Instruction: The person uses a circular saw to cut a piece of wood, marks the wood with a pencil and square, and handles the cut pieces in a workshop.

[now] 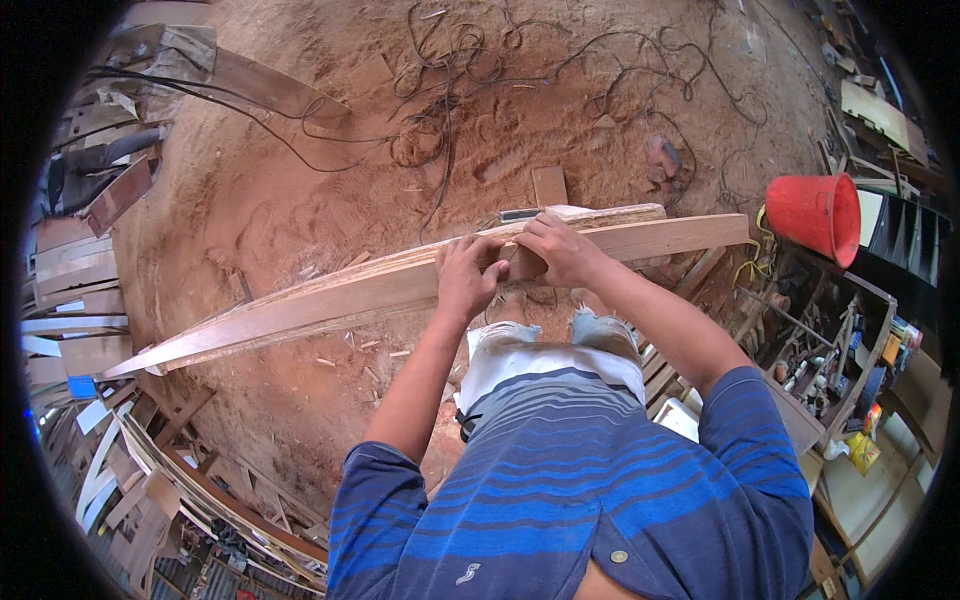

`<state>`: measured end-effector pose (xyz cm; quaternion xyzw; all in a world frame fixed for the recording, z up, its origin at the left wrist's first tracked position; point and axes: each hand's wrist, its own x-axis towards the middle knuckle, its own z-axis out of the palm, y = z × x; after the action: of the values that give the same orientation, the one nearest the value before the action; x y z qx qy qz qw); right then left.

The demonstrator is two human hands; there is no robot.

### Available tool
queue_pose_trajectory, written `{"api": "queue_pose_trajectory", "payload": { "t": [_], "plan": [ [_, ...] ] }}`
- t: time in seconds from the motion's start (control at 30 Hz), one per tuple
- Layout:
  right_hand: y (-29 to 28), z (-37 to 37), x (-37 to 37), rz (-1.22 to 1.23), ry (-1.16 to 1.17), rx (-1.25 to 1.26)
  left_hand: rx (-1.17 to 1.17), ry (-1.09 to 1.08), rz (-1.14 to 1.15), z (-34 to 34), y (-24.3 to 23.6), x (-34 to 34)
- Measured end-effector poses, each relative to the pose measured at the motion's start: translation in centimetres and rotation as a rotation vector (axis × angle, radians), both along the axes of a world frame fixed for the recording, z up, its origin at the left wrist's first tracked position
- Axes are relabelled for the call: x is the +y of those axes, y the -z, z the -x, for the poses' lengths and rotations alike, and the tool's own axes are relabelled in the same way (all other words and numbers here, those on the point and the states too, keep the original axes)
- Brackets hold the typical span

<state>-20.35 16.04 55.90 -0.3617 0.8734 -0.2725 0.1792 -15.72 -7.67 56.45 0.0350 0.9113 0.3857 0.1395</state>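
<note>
A long light-brown wooden plank (pixel 380 292) stretches across in front of me, tapering toward the far left. Behind it, close alongside, runs a second board with a rough, pale edge (pixel 610 216). My left hand (pixel 468 275) is curled over the top edge near the middle, its thumb on the near side. Close beside it my right hand (pixel 562 250) also bends its fingers over the same edge. Between the two hands is a small dark gap or thin line, too small to make out. Fingertips on the far side are partly hidden.
Black cables (pixel 450 100) lie tangled on the dusty floor ahead, near a power tool (pixel 663 158). At the right stand a red bucket (pixel 815 218) and an open box of tools (pixel 830 350). Wood offcuts (pixel 85 270) are piled along the left.
</note>
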Motion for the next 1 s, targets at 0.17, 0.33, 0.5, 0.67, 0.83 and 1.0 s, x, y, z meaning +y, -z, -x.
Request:
{"api": "queue_pose_trajectory", "payload": {
  "t": [0.17, 0.33, 0.5, 0.67, 0.83, 1.0],
  "plan": [
    [-0.2, 0.2, 0.0, -0.031, -0.009, -0.015, -0.031, 0.003, 0.003, 0.3, -0.1, 0.2],
    [-0.4, 0.6, -0.3, -0.057, -0.033, -0.034, 0.012, 0.041, -0.003, 0.1, 0.4, -0.6],
    [-0.4, 0.6, -0.1, -0.052, -0.023, -0.043, 0.042, 0.214, 0.036, 0.5, -1.6, -0.6],
    [-0.1, 0.3, -0.5, -0.002, -0.015, 0.005, 0.078, 0.194, 0.147, -0.7, -0.1, -0.5],
    [-1.1, 0.6, -0.5, 0.008, -0.005, -0.038, 0.037, 0.21, 0.174, -0.5, 0.2, -0.3],
    [-0.9, 0.6, -0.4, 0.01, 0.012, 0.007, 0.051, 0.206, 0.193, -0.6, -0.1, 0.0]
  ]
}}
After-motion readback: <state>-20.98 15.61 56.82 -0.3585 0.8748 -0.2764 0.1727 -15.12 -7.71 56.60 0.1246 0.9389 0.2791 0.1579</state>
